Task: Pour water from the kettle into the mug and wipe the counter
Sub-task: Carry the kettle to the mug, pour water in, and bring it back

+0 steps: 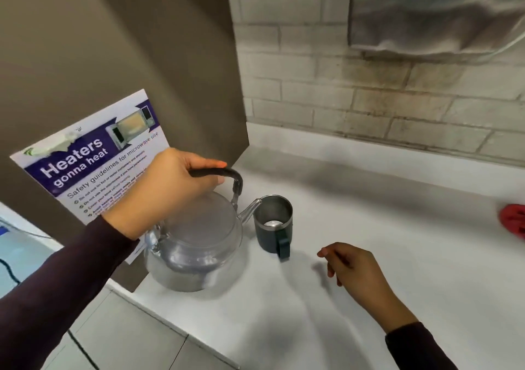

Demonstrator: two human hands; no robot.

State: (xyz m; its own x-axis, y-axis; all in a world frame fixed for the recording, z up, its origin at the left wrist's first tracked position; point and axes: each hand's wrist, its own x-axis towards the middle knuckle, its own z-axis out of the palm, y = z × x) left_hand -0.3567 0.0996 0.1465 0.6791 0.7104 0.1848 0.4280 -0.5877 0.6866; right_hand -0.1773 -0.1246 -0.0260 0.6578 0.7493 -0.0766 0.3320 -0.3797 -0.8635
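Observation:
A clear glass kettle (199, 241) with a black handle hangs just above the white counter (383, 227) at its left end. My left hand (170, 190) is shut on the handle. The kettle tilts slightly right, and its spout tip reaches over the rim of a dark green mug (273, 224) with a steel inside. The mug stands upright, its handle facing me, with a little shine at its bottom. My right hand (358, 273) hovers over the counter to the right of the mug, fingers loosely curled, holding nothing.
A red cloth (514, 221) lies at the counter's right edge of view. A brown panel with a microwave safety poster (93, 159) stands to the left. A brick wall runs behind, with a steel dispenser (434, 11) up high.

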